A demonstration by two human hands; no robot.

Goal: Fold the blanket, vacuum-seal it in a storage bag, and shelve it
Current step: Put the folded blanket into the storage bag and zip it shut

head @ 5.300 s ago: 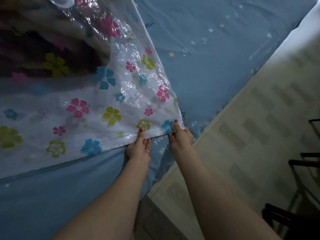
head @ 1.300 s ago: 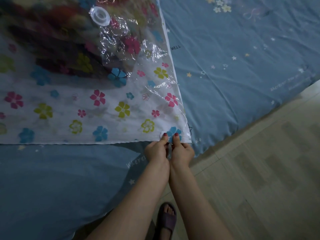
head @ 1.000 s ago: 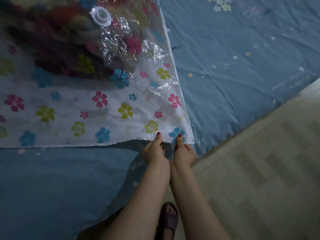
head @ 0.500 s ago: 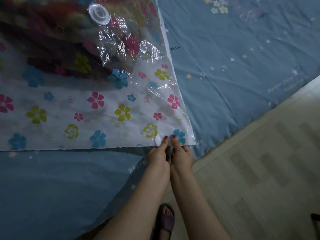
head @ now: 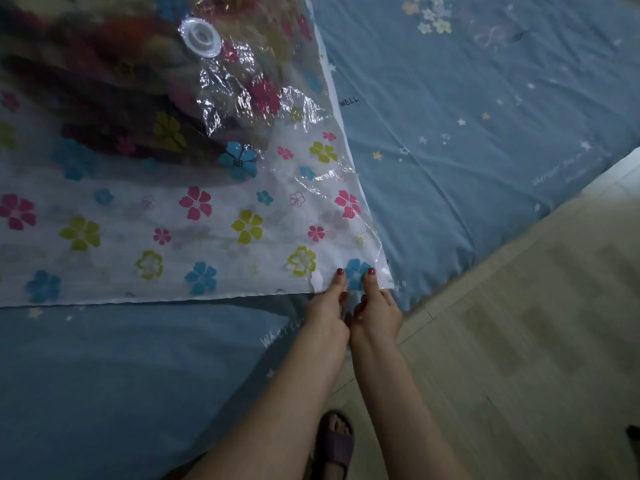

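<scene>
Nearest: a foot in a dark slipper [head: 334, 445] on the pale floor [head: 519, 341], beside the bed edge.

Left hand [head: 327, 311] and right hand [head: 375, 315] sit side by side, touching, at the near right corner of the storage bag [head: 207, 230]. Each thumb presses on top of the bag's closure edge with the other fingers curled beneath; both hands pinch the seal strip. A small white piece, possibly a slider clip [head: 317, 280], sits just left of the left thumb; too small to confirm.

The bag lies flat on the blue sheet [head: 467, 133]. Further in, the blanket [head: 104, 81] is folded inside it, next to the round valve [head: 201, 38].

Judgement: folding and bagging done. Zip closure is being finished at this corner. The bag looks puffy, so vacuuming and shelving remain.
</scene>
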